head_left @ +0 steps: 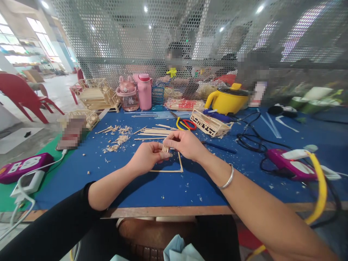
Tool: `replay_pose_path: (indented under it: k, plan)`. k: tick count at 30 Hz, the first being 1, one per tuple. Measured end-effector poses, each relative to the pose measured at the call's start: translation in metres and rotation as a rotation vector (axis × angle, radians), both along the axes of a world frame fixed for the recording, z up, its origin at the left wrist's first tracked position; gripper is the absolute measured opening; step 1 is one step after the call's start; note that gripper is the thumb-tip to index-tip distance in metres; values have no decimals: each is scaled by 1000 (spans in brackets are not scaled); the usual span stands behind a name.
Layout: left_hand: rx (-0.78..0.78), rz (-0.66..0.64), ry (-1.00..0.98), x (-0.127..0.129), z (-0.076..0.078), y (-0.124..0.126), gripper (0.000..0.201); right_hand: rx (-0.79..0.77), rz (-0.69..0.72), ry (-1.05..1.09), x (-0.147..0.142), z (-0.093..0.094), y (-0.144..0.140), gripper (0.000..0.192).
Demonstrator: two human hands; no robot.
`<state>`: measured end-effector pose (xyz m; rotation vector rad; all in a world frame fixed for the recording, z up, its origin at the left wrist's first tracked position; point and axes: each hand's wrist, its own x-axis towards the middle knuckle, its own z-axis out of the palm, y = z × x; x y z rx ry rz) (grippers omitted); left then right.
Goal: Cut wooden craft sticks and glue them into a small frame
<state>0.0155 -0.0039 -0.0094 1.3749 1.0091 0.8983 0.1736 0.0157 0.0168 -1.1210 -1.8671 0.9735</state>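
My left hand (148, 156) and my right hand (183, 144) meet above the middle of the blue table. Between their fingertips is a small bundle of short wooden sticks (165, 148), gripped from both sides; the fingers hide part of it. Below the hands lies a thin wooden stick frame (168, 171), with one corner showing and the rest covered by my hands. Just beyond them, several long wooden sticks (153, 132) lie loosely side by side on the table.
Wood scraps (119, 139) lie left of the sticks. Behind are scissors (186, 124), a slatted wooden model (210, 125), a yellow pot (228, 101) and a pink bottle (144, 92). Black cables (248, 139) run along the right, near a purple device (288, 165). A phone (71, 134) stands left.
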Motion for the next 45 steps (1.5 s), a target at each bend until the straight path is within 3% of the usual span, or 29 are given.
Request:
replay_pose_path:
  k: [4,11,19,28,34,39,45]
  plan:
    - [3,-15,83,-2,0,0,14,84,-27,-80,1,3,-1,12]
    - [-194,-116,-58,-4,4,-1,20,154,-79,-104,-1,2,-4,11]
    - [-201,-50,-94,0,2,0,13,159,-59,-111,-2,-3,-6,13]
    - [-145,-28,-118,0,2,-1,40,127,-65,-91,-3,-2,-6,14]
    - [-180,-38,-80,-1,5,-1,21,97,11,-80,-1,-1,-5,20]
    - [-234,-11,-188,-5,12,0,16,112,25,64,12,7,-1,47]
    - [-250,-67,-185,-9,9,1,18,192,11,-99,5,5,-4,25]
